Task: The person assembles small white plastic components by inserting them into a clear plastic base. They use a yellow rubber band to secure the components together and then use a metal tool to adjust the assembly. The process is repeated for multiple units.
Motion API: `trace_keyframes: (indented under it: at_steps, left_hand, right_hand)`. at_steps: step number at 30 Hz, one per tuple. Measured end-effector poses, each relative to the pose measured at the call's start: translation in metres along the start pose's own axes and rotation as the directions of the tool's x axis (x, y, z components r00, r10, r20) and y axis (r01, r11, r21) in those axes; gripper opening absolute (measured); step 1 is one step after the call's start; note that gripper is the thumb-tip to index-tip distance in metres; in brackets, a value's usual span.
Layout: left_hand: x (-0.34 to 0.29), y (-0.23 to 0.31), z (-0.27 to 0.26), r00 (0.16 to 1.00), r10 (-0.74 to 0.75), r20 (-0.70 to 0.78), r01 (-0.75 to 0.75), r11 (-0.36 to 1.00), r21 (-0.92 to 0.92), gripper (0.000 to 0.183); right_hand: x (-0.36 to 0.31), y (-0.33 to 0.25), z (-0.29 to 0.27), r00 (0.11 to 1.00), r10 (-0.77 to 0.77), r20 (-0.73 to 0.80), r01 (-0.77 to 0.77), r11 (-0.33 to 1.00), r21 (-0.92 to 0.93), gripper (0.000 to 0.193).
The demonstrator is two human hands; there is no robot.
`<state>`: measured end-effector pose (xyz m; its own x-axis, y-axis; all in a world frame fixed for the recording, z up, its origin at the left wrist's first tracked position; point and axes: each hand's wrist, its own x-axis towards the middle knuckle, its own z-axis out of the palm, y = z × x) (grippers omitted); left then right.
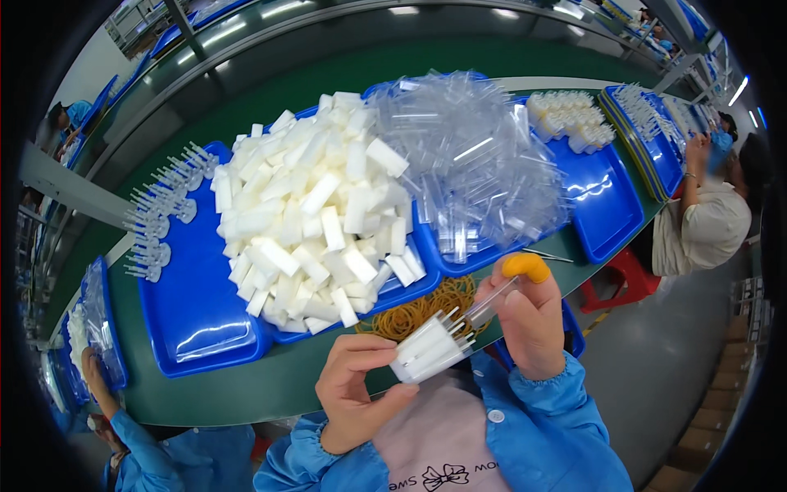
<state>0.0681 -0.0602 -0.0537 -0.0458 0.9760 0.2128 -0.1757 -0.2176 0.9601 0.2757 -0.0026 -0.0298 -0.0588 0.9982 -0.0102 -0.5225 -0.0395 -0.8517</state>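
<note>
Between the thumb and fingers of my left hand (357,394) is a clear plastic piece with several white blocks inside (422,357). Thin pale prongs stick out of its upper right end. My right hand (529,324), wearing a yellow finger cot (525,266) on one finger, pinches a slim clear plastic tube (489,307). The tube's lower end is close to the prongs; whether they touch, I cannot tell. Just beyond both hands lies a heap of tan rubber bands (426,312).
White foam blocks (316,209) and clear plastic tubes (475,164) are heaped on blue trays. Pronged clear parts line the left blue tray (197,328); white-filled pieces (570,119) sit on the right one. Tweezers (548,256) lie nearby. Co-workers sit either side; a red stool (623,283) stands right.
</note>
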Motion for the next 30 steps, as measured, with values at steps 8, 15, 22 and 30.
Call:
trace_keyframes:
  at_steps: [8, 15, 22, 30]
  left_hand:
    - [-0.001, 0.011, -0.001, 0.99, 0.14, 0.031, -0.143, 0.945, 0.296, 0.04]
    - [0.004, 0.022, 0.005, 0.966, 0.242, 0.094, -0.258, 0.85, 0.459, 0.044]
    - [0.01, 0.042, 0.011, 0.962, 0.133, 0.24, -0.253, 0.767, 0.589, 0.049]
    - [0.012, 0.039, 0.004, 0.9, 0.139, 0.413, -0.373, 0.735, 0.566, 0.053]
  right_hand:
    - [-0.006, 0.002, 0.006, 0.999, -0.023, 0.038, 0.024, 0.999, -0.024, 0.029]
    - [-0.009, 0.002, 0.006, 0.997, 0.02, 0.07, -0.017, 0.999, -0.034, 0.031]
    - [-0.008, -0.006, 0.003, 0.983, -0.009, 0.181, 0.012, 1.0, -0.013, 0.032]
    - [-0.002, -0.016, -0.001, 0.95, -0.042, 0.31, 0.065, 0.996, -0.063, 0.033]
